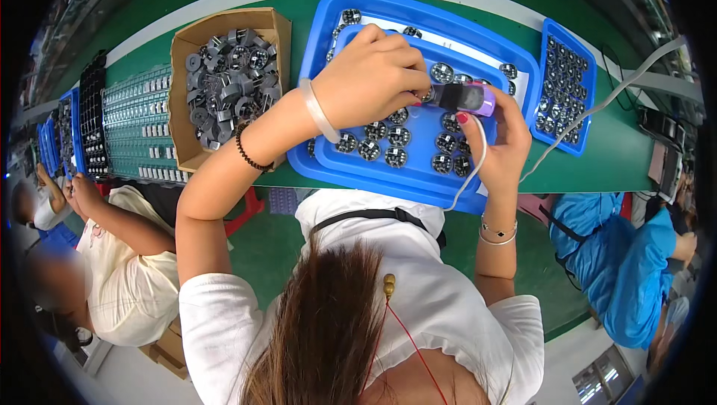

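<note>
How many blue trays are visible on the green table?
4: two nested in front, the outer tray and the inner tray; a small tray at right; a far-left tray. Others may be hidden.

The person wore a white short-sleeved top (pixel 441 308) with a black strap (pixel 373 215) across the chest. A pale bangle (pixel 319 110) and a dark bead bracelet (pixel 246 150) circled the left wrist; thin silver bangles (pixel 498 233), perhaps two, circled the right. Brown hair (pixel 321 330) hung forward, crossed by a red cord (pixel 407 345).
</note>
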{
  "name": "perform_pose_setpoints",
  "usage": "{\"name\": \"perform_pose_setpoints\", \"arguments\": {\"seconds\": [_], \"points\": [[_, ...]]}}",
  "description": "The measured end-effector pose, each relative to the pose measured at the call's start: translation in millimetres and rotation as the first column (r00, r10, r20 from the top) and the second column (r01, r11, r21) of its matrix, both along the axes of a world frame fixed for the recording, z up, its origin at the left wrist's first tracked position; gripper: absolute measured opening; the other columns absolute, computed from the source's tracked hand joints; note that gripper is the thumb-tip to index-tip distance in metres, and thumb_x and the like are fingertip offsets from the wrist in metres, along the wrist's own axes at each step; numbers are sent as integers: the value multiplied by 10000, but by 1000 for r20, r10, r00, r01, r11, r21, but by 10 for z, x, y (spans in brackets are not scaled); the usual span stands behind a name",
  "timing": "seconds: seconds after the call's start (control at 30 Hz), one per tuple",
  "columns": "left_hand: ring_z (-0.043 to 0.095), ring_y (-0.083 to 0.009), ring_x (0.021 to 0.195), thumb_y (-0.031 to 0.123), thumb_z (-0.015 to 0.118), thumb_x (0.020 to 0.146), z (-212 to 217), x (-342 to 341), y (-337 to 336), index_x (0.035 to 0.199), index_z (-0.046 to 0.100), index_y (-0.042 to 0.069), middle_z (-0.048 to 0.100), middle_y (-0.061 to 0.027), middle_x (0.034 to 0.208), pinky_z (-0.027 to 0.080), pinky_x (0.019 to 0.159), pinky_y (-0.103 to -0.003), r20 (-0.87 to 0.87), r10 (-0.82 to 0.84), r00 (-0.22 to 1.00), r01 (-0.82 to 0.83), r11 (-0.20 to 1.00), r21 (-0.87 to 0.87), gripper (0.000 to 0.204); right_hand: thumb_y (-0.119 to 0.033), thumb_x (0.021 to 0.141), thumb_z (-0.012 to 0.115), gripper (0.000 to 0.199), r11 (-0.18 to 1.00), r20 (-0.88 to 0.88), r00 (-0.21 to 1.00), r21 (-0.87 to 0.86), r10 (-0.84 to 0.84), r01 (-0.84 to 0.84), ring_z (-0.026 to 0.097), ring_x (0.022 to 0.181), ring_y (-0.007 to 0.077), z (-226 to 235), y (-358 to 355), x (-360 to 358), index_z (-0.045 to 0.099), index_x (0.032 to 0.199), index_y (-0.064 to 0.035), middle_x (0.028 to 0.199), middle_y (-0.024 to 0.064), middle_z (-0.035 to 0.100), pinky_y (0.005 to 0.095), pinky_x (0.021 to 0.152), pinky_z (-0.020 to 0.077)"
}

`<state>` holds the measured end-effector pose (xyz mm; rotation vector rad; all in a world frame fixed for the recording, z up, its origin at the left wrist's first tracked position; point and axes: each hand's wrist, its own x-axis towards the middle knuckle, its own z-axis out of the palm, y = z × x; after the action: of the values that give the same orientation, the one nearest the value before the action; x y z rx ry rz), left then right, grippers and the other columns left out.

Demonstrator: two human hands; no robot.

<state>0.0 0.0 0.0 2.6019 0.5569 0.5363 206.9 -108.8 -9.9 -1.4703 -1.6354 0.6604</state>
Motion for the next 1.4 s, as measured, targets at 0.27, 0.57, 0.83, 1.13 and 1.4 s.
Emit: {"name": "perform_pose_setpoints", "arguments": {"seconds": [0.27,0.57,0.83,1.13,1.4], "points": [[516,-153,865,195,716,687,-97,167,-85,730,654,152,560,48,815,337,799,-325,9,77,997,-78,986,144,87,-39,767,714,373,953,-307,923,118,-231,278,592,910,174,134,-250,86,553,1095,38,1036,116,610,296,833,475],[559,-181,820,125,681,752,29,-13,-28,979,679,153,623,13,802,342,794,-323,61,124,990,-125,992,25,228,-35,673,755,369,996,80,995,68,52,-58,619,835,228,119,-116,-257,623,1017,-15,964,125,640,297,754,490],[545,-202,852,163,698,738,167,-293,-57,905,665,145,598,6,816,346,795,-339,-2,168,986,-168,986,-3,171,-36,670,764,370,993,98,994,95,54,-63,619,830,226,80,-113,-276,623,1012,-11,958,124,642,298,738,494],[525,-164,840,177,728,677,26,-71,-226,736,654,135,558,35,829,341,795,-328,26,-3,1000,1,995,102,103,-57,785,719,370,982,-96,982,88,-160,168,577,903,154,-44,-325,-110,545,1094,52,1014,94,594,274,817,458],[521,-158,807,177,715,684,-93,96,-234,759,683,137,596,38,733,334,790,-326,-74,-3,997,14,988,151,90,-50,673,724,372,986,92,992,133,87,-98,607,888,264,156,-338,-142,609,1020,14,1000,147,631,329,804,471]]}}
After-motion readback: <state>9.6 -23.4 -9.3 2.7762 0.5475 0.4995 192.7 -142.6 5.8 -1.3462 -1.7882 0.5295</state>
